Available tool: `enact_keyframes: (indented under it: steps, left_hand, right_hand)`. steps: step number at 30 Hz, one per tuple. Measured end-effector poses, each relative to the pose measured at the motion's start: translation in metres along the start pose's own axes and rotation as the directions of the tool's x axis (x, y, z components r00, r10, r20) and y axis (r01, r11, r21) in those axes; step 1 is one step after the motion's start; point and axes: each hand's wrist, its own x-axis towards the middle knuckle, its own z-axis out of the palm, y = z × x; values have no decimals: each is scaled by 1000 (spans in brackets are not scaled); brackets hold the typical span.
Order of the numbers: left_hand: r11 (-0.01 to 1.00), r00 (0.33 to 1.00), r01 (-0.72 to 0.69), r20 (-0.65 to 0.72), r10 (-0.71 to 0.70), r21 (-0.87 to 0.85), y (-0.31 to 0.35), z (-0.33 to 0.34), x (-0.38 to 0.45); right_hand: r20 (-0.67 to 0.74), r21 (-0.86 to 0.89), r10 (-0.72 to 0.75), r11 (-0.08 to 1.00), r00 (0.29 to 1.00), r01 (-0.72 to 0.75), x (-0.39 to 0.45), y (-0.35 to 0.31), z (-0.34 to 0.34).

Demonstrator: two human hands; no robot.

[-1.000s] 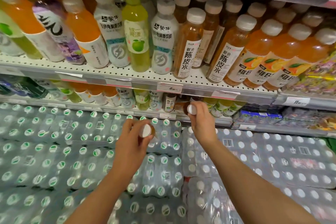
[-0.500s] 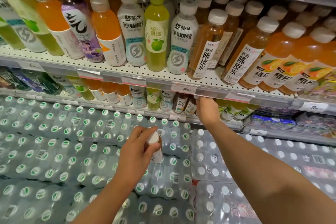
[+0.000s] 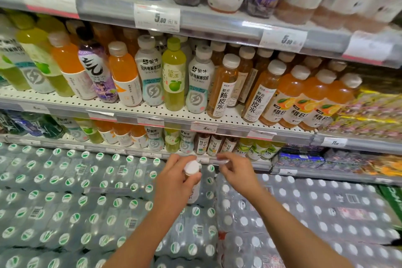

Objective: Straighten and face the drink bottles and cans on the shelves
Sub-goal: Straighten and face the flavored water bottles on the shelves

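Two hands hover before the lowest shelf (image 3: 239, 164). Left hand (image 3: 176, 183) grips a white-capped bottle (image 3: 192, 177). Right hand (image 3: 236, 172) holds nothing, fingers loosely curled.

Three tiered metal shelves (image 3: 152, 113), two white 5.00 price tags (image 3: 157, 17), three front-row orange bottles with citrus labels (image 3: 291, 102), two front-row amber bottles with white caps (image 3: 221, 91), two front-row white-labelled bottles with lightning marks (image 3: 150, 76), one white-capped bottle in hand (image 3: 191, 168), two bare hands (image 3: 174, 183)

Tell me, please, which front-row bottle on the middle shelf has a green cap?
The pale green apple-label bottle, between two white electrolyte bottles; every other front cap is white.
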Motion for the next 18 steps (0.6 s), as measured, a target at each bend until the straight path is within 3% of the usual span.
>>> enact_keyframes:
  steps: [3, 6, 9, 15, 18]
  left_hand:
    - [998, 1000, -9, -20, 8, -63, 29, 2, 10]
    - [996, 1000, -25, -16, 24, -86, 63, 3, 24]
    - [985, 987, -159, -29, 157, -63, 95, 3, 34]
    - [908, 917, -398, 62, 393, 134, 142, -21, 52]
    - [806, 854, -484, -16, 520, 341, 156, -51, 70]
  right_hand:
    - [14, 181, -65, 982, 998, 61, -35, -29, -7]
    - [-82, 112, -118, 986, 990, 126, -47, -52, -21]
    - [-249, 67, -147, 983, 957, 169, -45, -70, -45]
    - [-382, 43, -112, 989, 917, 139, -35, -80, -92]
    - [-454, 32, -84, 993, 887, 110, -19, -82, -117]
